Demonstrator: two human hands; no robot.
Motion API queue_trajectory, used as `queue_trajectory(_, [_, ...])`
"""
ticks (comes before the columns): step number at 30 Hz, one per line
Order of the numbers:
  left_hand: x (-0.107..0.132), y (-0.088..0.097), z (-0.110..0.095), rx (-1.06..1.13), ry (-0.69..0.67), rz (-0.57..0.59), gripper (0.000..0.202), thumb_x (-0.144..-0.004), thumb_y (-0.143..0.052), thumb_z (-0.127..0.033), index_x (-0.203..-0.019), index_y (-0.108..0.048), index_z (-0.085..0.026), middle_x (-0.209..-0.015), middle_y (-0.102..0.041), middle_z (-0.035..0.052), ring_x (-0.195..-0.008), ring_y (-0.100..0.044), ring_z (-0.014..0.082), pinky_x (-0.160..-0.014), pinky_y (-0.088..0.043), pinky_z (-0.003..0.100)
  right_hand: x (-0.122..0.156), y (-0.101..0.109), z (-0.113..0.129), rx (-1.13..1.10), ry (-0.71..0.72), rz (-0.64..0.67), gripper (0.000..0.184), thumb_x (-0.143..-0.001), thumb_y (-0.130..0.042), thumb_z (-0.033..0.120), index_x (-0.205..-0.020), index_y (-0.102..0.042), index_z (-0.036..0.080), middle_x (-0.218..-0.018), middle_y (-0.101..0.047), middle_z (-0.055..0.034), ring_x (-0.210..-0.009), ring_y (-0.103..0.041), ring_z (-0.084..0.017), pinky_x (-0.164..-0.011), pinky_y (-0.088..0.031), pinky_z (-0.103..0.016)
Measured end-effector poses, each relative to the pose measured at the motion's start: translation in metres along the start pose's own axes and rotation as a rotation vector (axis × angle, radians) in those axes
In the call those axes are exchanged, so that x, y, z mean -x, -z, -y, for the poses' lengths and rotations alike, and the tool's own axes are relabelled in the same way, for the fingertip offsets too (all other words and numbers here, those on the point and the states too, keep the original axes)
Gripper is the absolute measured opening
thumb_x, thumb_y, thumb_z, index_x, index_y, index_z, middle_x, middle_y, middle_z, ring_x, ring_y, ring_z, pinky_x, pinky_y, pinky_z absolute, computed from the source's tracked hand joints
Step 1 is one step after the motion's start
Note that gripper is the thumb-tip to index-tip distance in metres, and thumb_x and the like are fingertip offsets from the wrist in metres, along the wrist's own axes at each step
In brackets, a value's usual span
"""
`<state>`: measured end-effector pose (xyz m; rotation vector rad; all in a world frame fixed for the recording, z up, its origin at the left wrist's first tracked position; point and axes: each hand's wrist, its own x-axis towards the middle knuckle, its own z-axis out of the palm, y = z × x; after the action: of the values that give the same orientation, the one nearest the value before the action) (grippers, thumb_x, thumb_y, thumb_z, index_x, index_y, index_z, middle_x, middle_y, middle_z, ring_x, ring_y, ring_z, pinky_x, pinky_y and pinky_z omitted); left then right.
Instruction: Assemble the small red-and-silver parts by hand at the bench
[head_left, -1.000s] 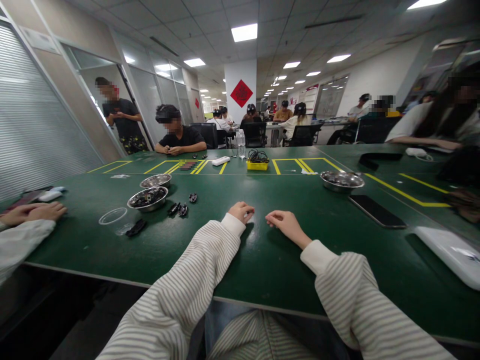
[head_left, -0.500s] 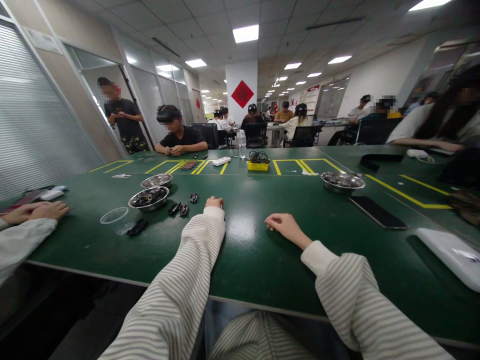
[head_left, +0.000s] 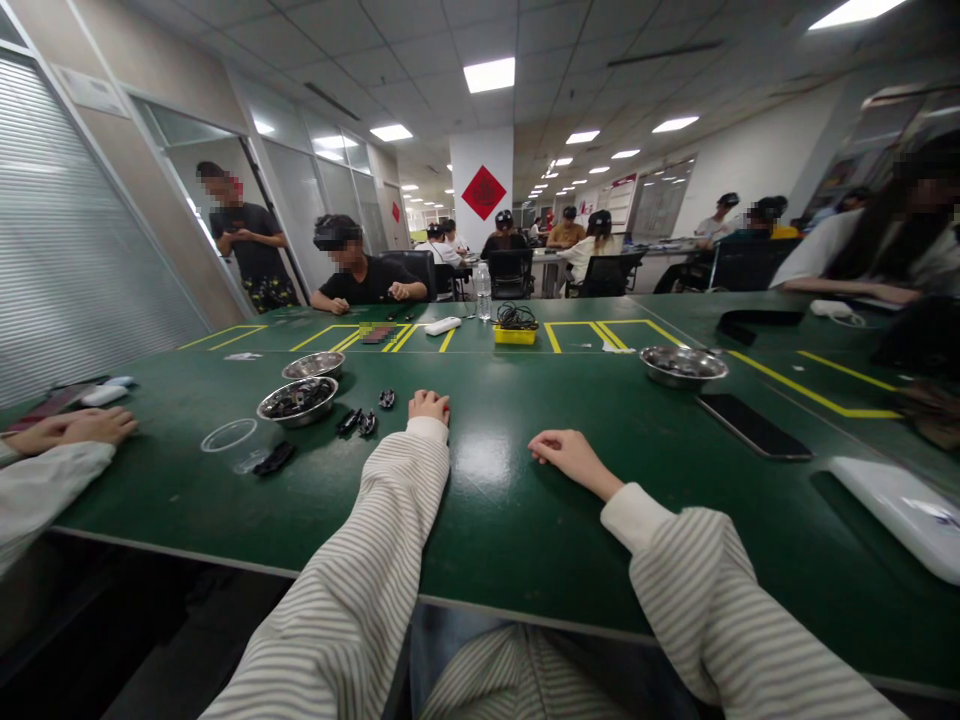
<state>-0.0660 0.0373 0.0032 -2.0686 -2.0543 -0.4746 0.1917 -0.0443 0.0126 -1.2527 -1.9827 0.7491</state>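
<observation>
- Two bare hands rest well apart on the green table (head_left: 517,540), each coming out of striped sleeves (head_left: 397,500).
- The left hand (head_left: 429,405) has its fingers bent down toward the surface; whether they pinch anything, I cannot tell.
- The right hand (head_left: 568,453) is loosely curled, thumb close to the fingers; I cannot tell whether something sits between them.
- Three black pieces (head_left: 367,423) lie near the left hand, on its left and apart from it.
- Beyond those, the front metal bowl (head_left: 301,416) holds more dark pieces, with the back metal bowl (head_left: 335,367) just behind.
- A clear plastic cup (head_left: 245,457) is near the front bowl.
- Past the right hand are a third metal bowl (head_left: 684,381) and a phone (head_left: 754,426).
</observation>
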Motion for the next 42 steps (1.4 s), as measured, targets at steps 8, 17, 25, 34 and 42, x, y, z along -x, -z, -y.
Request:
queue_trajectory(8, [0.012,-0.014,-0.039,0.239,-0.354,0.029,0.018,-0.071,-0.052,-0.031,-0.083,-0.064,-0.025,-0.078,-0.06,0.0046,-0.084,-0.039,0.0206,-0.073,-0.034,0.033,-0.002,0.003,-0.001,0.017,-0.001,-0.014,0.023,-0.071,-0.047,0.031,-0.072,-0.062,0.014,-0.064,-0.064,-0.0041,-0.054,-0.057,-0.012,-0.055,-0.042,-0.022])
queue_trajectory(17, [0.056,-0.005,-0.108,0.51,-0.852,0.105,0.018,-0.068,-0.056,-0.027,-0.084,-0.064,-0.024,-0.077,-0.062,0.0014,-0.076,-0.045,0.0144,-0.076,-0.035,0.029,-0.002,0.031,-0.012,0.083,-0.001,0.169,0.026,-0.069,-0.047,0.029,-0.085,-0.061,0.014,-0.065,-0.062,-0.0025,-0.05,-0.053,-0.01,-0.051,-0.04,-0.02])
queue_trajectory(25, [0.039,0.006,-0.081,0.475,-0.599,0.075,0.032,-0.061,-0.056,-0.02,-0.092,-0.059,-0.022,-0.082,-0.06,-0.0004,-0.083,-0.044,0.0161,-0.079,-0.035,0.028,0.0,0.023,-0.01,0.151,0.063,0.256,0.034,-0.065,-0.054,0.029,-0.094,-0.061,0.014,-0.062,-0.059,-0.0009,-0.051,-0.048,-0.008,-0.049,-0.034,-0.019])
queue_trajectory(34, [0.008,0.0,-0.001,0.157,0.204,-0.032,0.021,-0.069,-0.049,-0.015,-0.089,-0.054,-0.011,-0.098,-0.046,0.0147,-0.097,-0.038,0.028,-0.075,-0.036,0.039,0.0,0.013,-0.012,0.203,0.122,0.167,0.026,-0.064,-0.056,0.035,-0.079,-0.066,0.016,-0.06,-0.058,-0.0015,-0.051,-0.047,-0.008,-0.049,-0.033,-0.019])
queue_trajectory(42, [0.019,-0.005,-0.047,0.37,-0.172,0.099,0.029,-0.064,-0.058,-0.015,-0.093,-0.054,-0.018,-0.078,-0.056,0.0005,-0.071,-0.051,0.0108,-0.073,-0.042,0.025,0.001,0.01,-0.007,0.113,0.105,0.023,0.022,-0.066,-0.054,0.029,-0.081,-0.064,0.016,-0.066,-0.063,-0.0023,-0.057,-0.055,-0.011,-0.056,-0.041,-0.021])
